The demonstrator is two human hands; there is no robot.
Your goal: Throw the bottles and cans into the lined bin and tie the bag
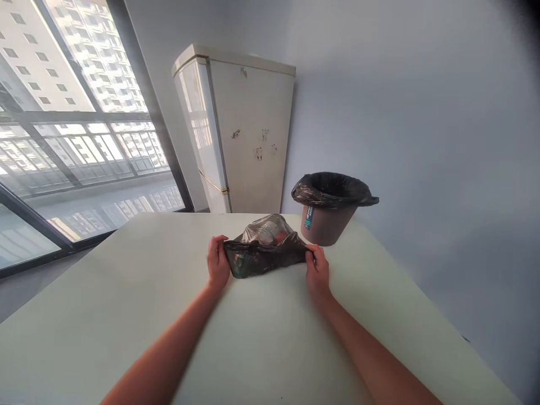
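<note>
Okay so the brown trash can (331,228) with the black liner sits on the desk (126,298), and the stuffed black garbage bag (270,250) is just left of it, a bit closer to the camera. Left hand (218,262)'s fingers pinch the bag's edge farthest from the can; right hand (317,270)'s fingers pinch the edge nearest it.

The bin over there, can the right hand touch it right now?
Probably yes: the bin stands just beyond the right hand, with nothing seen blocking the way. But that hand is gripping the see-through dark bag, so it might need to let go first.
</note>
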